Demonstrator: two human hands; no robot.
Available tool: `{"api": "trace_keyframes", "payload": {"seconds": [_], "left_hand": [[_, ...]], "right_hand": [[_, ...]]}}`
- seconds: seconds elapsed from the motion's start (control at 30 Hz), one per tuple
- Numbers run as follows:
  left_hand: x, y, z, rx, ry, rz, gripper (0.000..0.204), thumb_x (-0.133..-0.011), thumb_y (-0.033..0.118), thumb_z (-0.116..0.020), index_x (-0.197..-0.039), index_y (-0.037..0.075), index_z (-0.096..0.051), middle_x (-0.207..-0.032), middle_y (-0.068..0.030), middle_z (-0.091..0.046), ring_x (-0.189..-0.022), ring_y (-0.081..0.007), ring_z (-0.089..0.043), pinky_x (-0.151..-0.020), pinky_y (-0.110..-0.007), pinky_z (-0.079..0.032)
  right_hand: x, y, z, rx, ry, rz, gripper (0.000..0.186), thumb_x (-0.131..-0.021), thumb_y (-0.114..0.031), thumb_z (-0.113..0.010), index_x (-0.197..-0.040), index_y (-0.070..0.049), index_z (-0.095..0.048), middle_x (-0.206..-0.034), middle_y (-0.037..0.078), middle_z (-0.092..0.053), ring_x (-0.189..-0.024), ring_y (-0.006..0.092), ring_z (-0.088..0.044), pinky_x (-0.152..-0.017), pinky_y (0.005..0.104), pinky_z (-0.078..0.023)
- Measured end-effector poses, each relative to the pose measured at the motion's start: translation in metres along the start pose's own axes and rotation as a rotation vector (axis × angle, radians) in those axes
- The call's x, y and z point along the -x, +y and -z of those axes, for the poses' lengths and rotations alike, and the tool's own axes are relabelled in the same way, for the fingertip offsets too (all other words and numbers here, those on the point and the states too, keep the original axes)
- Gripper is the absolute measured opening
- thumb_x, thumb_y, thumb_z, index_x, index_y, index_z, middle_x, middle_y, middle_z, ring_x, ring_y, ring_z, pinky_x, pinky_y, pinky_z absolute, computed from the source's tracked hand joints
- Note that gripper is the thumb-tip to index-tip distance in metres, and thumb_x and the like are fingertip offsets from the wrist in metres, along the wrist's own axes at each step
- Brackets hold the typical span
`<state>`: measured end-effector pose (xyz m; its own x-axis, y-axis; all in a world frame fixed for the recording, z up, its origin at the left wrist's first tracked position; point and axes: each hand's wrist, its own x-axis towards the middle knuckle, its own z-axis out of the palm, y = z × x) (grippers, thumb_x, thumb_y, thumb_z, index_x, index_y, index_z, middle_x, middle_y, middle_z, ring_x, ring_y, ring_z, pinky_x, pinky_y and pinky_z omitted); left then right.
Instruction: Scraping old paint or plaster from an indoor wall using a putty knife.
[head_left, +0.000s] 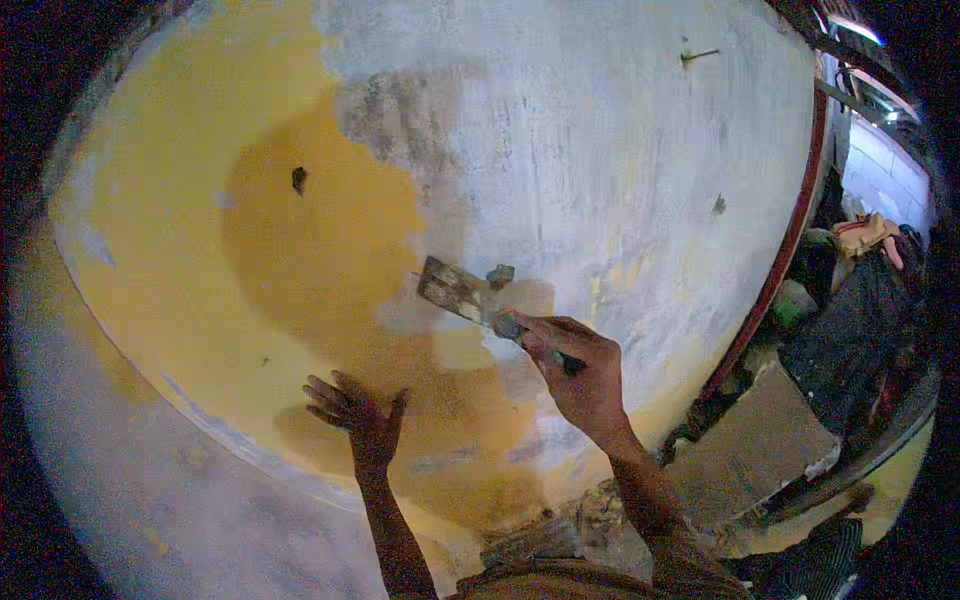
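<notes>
A putty knife (452, 288) is gripped by its handle in my right hand (582, 370). Its flat, stained blade points up and left, over the ragged line where yellow paint (150, 270) meets a whitish, scraped-looking part of the wall (600, 150). Whether the blade touches the wall, I cannot tell. Lower and to the left, my left hand (362, 415) has its fingers spread and holds nothing. It is close to the yellow surface, though contact is unclear. Shadows of my head and arms darken the middle of the wall.
A nail (700, 53) sticks out at the upper right, and a dark hole (299, 180) marks the yellow part. Past the wall's dark red edge (775, 270) lie a cardboard piece (765, 440), dark cloth (850, 330) and other clutter. Pale blocks (882, 170) stand behind.
</notes>
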<state>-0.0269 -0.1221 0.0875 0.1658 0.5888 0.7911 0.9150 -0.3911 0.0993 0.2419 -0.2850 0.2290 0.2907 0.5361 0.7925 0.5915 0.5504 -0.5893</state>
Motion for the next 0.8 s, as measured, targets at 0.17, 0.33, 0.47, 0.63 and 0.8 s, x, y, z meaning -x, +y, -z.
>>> {"api": "trace_keyframes", "payload": {"seconds": [0.17, 0.33, 0.47, 0.63, 0.8], "left_hand": [[0.000, -0.001, 0.012, 0.017, -0.054, 0.012, 0.119, -0.093, 0.067, -0.063, -0.163, -0.004, 0.002, -0.166, -0.0384, 0.010, -0.154, -0.0557, 0.011, -0.118, -0.072, 0.009], [0.001, 0.002, 0.031, 0.054, -0.110, 0.027, 0.116, -0.093, 0.065, -0.064, -0.164, -0.002, -0.003, -0.168, -0.0351, 0.009, -0.156, -0.0525, 0.010, -0.121, -0.068, 0.006], [0.011, 0.002, 0.036, 0.048, -0.126, 0.022, 0.112, -0.093, 0.063, -0.065, -0.165, 0.001, -0.007, -0.169, -0.0320, 0.008, -0.157, -0.0511, 0.006, -0.123, -0.067, 0.003], [0.025, -0.020, 0.063, -0.015, -0.238, 0.007, 0.104, -0.094, 0.059, -0.065, -0.166, 0.004, -0.012, -0.171, -0.0289, -0.001, -0.159, -0.0471, 0.000, -0.124, -0.065, 0.000], [0.076, -0.080, 0.061, -0.050, -0.398, 0.058, 0.098, -0.097, 0.054, -0.064, -0.166, 0.005, -0.015, -0.173, -0.0243, -0.001, -0.160, -0.0429, -0.001, -0.126, -0.061, -0.004]], "right_hand": [[-0.004, -0.020, -0.010, 0.007, -0.001, -0.065, 0.032, -0.092, 0.003, -0.070, -0.122, -0.007, -0.075, -0.109, 0.015, -0.077, -0.090, 0.0222, -0.074, -0.079, 0.0317, -0.059], [-0.001, -0.004, -0.011, 0.008, -0.012, -0.010, 0.032, -0.090, 0.003, -0.070, -0.118, -0.010, -0.076, -0.113, 0.013, -0.077, -0.092, 0.0253, -0.075, -0.080, 0.0337, -0.061], [0.000, -0.033, -0.047, -0.122, -0.021, -0.040, 0.035, -0.090, 0.006, -0.068, -0.118, -0.012, -0.077, -0.119, 0.013, -0.076, -0.103, 0.0259, -0.075, -0.086, 0.0351, -0.060], [0.023, -0.011, -0.022, -0.023, -0.081, -0.097, 0.031, -0.091, 0.005, -0.068, -0.117, -0.011, -0.076, -0.118, 0.014, -0.076, -0.101, 0.0278, -0.076, -0.088, 0.0344, -0.060], [0.034, -0.006, -0.014, 0.038, 0.011, -0.171, 0.023, -0.100, -0.006, -0.067, -0.121, 0.000, -0.074, -0.110, 0.015, -0.077, -0.096, 0.0158, -0.071, -0.085, 0.0307, -0.056]]}}
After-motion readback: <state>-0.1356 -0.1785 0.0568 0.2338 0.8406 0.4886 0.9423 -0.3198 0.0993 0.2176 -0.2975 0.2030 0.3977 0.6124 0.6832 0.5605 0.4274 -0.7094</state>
